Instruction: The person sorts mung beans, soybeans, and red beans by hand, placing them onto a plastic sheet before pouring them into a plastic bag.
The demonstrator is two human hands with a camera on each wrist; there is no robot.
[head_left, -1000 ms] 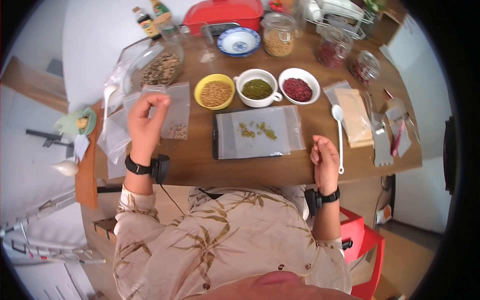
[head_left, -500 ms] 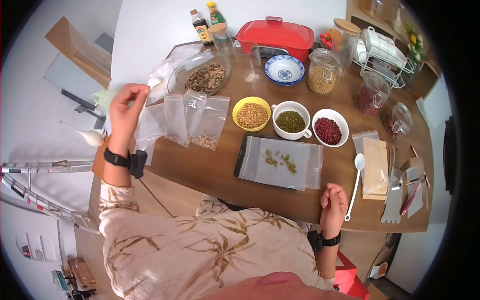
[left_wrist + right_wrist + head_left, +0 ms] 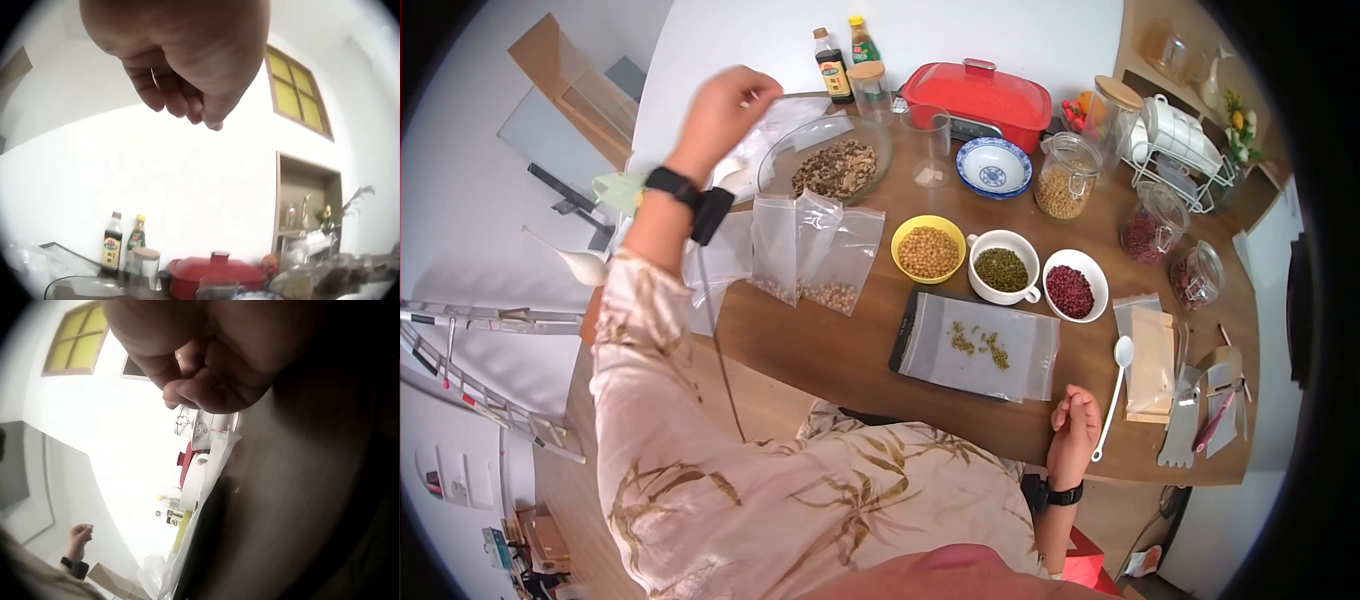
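Observation:
My left hand (image 3: 725,115) is raised above the far left of the table, near the glass bowl (image 3: 772,190) of dark mixed bits. Its fingers curl toward the thumb, and nothing shows between them in the left wrist view. My right hand (image 3: 1077,425) rests at the table's front edge with loosely curled fingers, left of a white spoon (image 3: 1112,395). Between the hands, a clear zip bag (image 3: 925,365) with a few green beans lies on a dark flat scale (image 3: 900,350). Behind it stand a yellow bowl (image 3: 897,262) of tan beans, a white cup (image 3: 997,294) of green beans and a white bowl (image 3: 1100,283) of red beans.
Several clear zip bags (image 3: 820,245) lie at left, some with pale beans. Lidded jars (image 3: 1068,180), a blue-rimmed bowl (image 3: 994,167), a red cooker (image 3: 980,95) and bottles (image 3: 832,68) stand at the back. A brown packet (image 3: 1150,360) and a metal scraper (image 3: 1180,430) lie at right.
My left hand has risen and moved away from me, toward the table's back left. The right hand stays at the front edge. The head view has swung left, showing more of the table's back.

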